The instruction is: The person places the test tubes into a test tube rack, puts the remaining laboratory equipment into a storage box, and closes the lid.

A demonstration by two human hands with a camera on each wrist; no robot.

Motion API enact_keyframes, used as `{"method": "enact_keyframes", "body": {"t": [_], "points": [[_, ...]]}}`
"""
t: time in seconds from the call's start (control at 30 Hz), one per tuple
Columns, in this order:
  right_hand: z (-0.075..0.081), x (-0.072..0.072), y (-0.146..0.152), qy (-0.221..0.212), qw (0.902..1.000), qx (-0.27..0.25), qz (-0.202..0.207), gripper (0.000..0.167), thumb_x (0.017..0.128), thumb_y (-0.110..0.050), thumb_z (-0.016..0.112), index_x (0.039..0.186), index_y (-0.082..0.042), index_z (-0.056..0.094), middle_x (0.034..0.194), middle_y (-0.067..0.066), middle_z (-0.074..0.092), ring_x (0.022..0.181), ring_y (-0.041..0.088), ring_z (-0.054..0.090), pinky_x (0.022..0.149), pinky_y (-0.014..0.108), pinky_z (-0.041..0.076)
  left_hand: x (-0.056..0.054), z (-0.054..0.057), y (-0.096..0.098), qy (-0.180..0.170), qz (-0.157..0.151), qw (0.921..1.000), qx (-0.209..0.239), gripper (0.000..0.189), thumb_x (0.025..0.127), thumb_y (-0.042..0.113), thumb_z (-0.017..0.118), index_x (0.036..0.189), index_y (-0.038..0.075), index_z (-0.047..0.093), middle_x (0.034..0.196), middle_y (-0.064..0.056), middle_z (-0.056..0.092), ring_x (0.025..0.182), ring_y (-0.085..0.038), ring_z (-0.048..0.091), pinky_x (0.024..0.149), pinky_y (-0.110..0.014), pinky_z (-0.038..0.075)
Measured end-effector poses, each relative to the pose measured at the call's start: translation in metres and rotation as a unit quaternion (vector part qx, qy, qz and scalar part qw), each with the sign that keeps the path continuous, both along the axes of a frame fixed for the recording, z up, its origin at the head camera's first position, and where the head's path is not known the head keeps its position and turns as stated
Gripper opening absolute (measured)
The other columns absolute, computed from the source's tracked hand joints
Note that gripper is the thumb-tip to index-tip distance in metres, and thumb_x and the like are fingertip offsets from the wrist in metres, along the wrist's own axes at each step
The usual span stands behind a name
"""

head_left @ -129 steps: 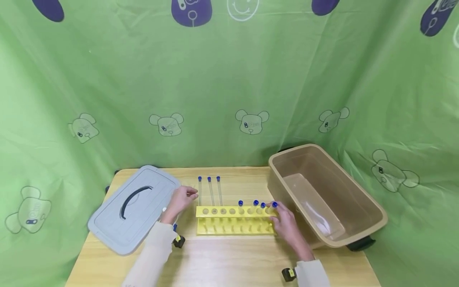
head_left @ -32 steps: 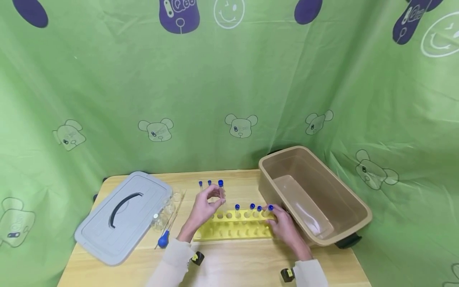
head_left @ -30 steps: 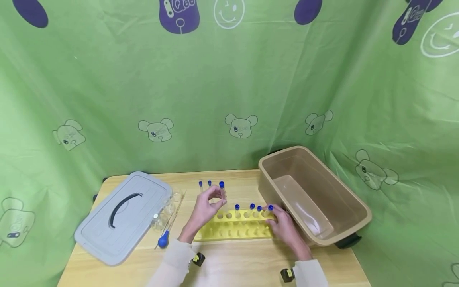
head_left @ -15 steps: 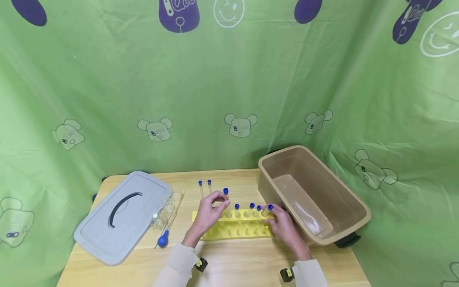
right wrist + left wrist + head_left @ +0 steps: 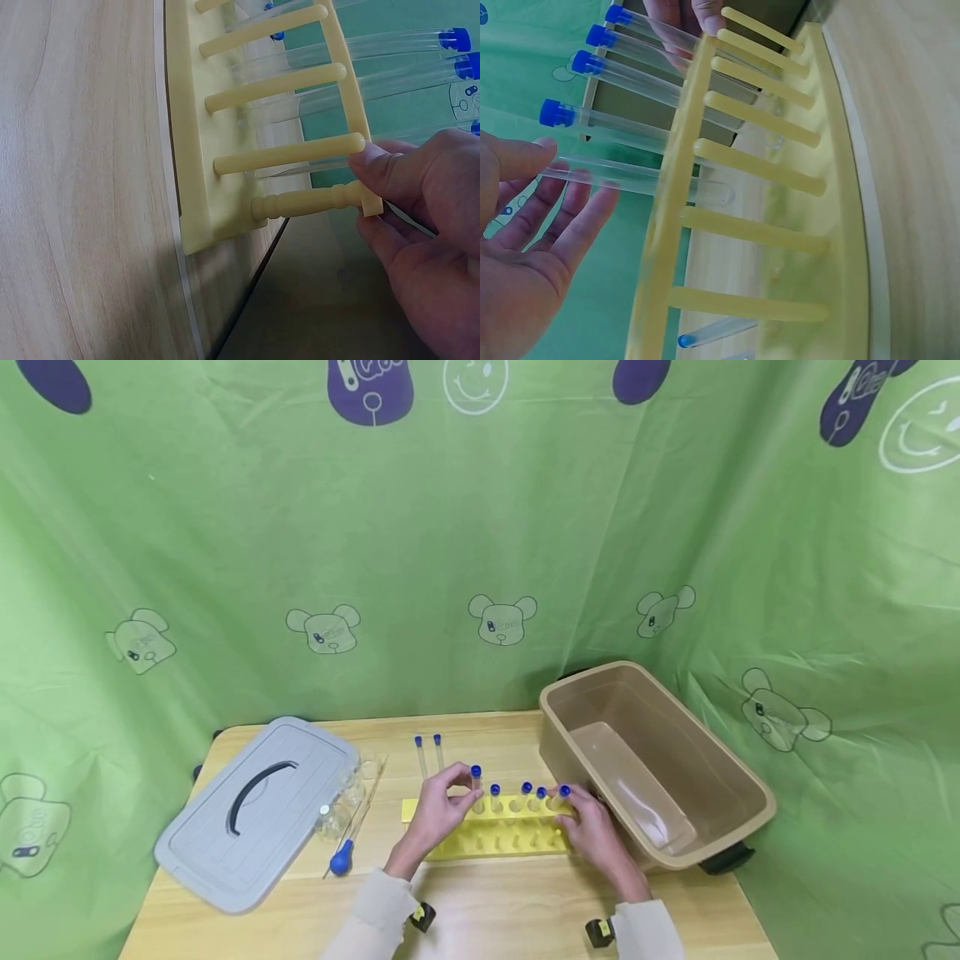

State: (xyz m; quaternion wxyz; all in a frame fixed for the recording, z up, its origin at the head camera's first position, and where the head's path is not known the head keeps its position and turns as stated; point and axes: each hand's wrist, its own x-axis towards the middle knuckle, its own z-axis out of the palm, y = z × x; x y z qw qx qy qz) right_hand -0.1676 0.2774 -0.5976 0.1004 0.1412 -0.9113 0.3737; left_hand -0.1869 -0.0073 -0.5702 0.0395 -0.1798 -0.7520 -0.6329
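Observation:
My left hand [image 5: 441,803] pinches a clear test tube [image 5: 622,176] with a blue cap, near its top. In the left wrist view the tube's rounded lower end passes through a hole in the top bar of the yellow test tube rack [image 5: 806,225]. My right hand [image 5: 592,828] grips the rack's right end, thumb and fingers on either side of the top bar, as the right wrist view shows. Several other blue-capped tubes [image 5: 527,790] stand in the right half of the rack. Two more capped tubes [image 5: 438,752] lie on the table behind it.
A brown plastic bin [image 5: 652,768] stands at the right, close by my right hand. To the left lies a grey lid [image 5: 258,810] with a black handle. Clear glassware [image 5: 347,802], a thin stick and a blue rubber bulb [image 5: 341,857] lie beside the lid.
My left hand has taken a third tube from the table behind the rack, carried it over and lowered it into a hole. The right hand keeps its grip on the rack's end.

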Motion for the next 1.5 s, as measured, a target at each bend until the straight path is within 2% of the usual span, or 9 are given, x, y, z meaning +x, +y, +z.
{"method": "enact_keyframes", "body": {"t": [0.2, 0.3, 0.53, 0.77, 1.0, 1.37, 1.5], "points": [[0.000, 0.000, 0.000, -0.011, 0.9999, 0.001, -0.001, 0.043, 0.075, 0.016, 0.080, 0.114, 0.003, 0.071, 0.125, 0.018, 0.067, 0.118, 0.043, 0.063, 0.099, 0.050, 0.053, 0.002, -0.006, 0.002, 0.007, -0.005, 0.9999, 0.008, 0.020, 0.085, -0.014, 0.074, 0.101, -0.004, 0.066, 0.098, -0.020, 0.069, 0.099, -0.039, 0.070, 0.080, -0.028, 0.062], [0.000, 0.000, 0.000, -0.020, 0.9998, -0.006, -0.001, 0.041, 0.076, 0.015, 0.079, 0.114, 0.003, 0.071, 0.126, 0.019, 0.067, 0.119, 0.043, 0.062, 0.100, 0.049, 0.053, 0.002, -0.008, 0.003, 0.011, -0.003, 0.9999, 0.001, 0.022, 0.083, -0.015, 0.076, 0.100, -0.004, 0.067, 0.096, -0.016, 0.070, 0.098, -0.037, 0.071, 0.080, -0.026, 0.062], [-0.001, -0.001, 0.000, -0.002, 1.0000, -0.006, 0.002, 0.039, 0.074, 0.015, 0.081, 0.109, -0.001, 0.073, 0.122, 0.014, 0.070, 0.117, 0.040, 0.064, 0.102, 0.051, 0.052, 0.002, -0.012, 0.004, -0.002, -0.003, 0.9999, -0.011, 0.027, 0.081, -0.017, 0.075, 0.101, 0.000, 0.068, 0.096, -0.010, 0.070, 0.098, -0.031, 0.071, 0.080, -0.025, 0.061], [0.001, 0.000, 0.000, -0.033, 0.9993, -0.016, -0.006, 0.043, 0.076, 0.015, 0.079, 0.116, 0.000, 0.072, 0.126, 0.013, 0.068, 0.120, 0.039, 0.063, 0.102, 0.049, 0.052, 0.003, -0.012, 0.003, -0.006, -0.007, 0.9996, -0.026, 0.029, 0.081, -0.018, 0.075, 0.103, -0.001, 0.068, 0.099, -0.011, 0.070, 0.101, -0.032, 0.071, 0.081, -0.024, 0.061], [0.000, 0.001, -0.001, -0.043, 0.9984, -0.036, -0.004, 0.044, 0.077, 0.017, 0.077, 0.118, 0.002, 0.070, 0.128, 0.015, 0.066, 0.123, 0.041, 0.060, 0.103, 0.050, 0.052, 0.007, -0.015, 0.005, -0.020, -0.014, 0.9989, -0.039, 0.030, 0.080, -0.019, 0.074, 0.102, -0.001, 0.068, 0.100, -0.010, 0.068, 0.102, -0.033, 0.070, 0.081, -0.022, 0.060], [-0.001, 0.001, 0.000, -0.070, 0.9969, -0.031, -0.018, 0.052, 0.080, 0.014, 0.076, 0.128, -0.001, 0.067, 0.137, 0.019, 0.061, 0.127, 0.043, 0.056, 0.110, 0.053, 0.044, 0.005, -0.015, 0.004, -0.006, -0.004, 0.9973, -0.072, 0.029, 0.082, -0.016, 0.075, 0.103, 0.002, 0.068, 0.098, -0.008, 0.069, 0.099, -0.029, 0.070, 0.081, -0.020, 0.060], [-0.002, 0.001, 0.000, -0.082, 0.9959, -0.033, -0.017, 0.052, 0.080, 0.014, 0.075, 0.130, 0.000, 0.066, 0.138, 0.018, 0.060, 0.127, 0.043, 0.056, 0.107, 0.051, 0.048, 0.005, -0.016, 0.004, -0.013, -0.007, 0.9976, -0.068, 0.030, 0.081, -0.016, 0.076, 0.104, 0.003, 0.068, 0.099, -0.008, 0.069, 0.100, -0.028, 0.071, 0.081, -0.020, 0.060]]}}
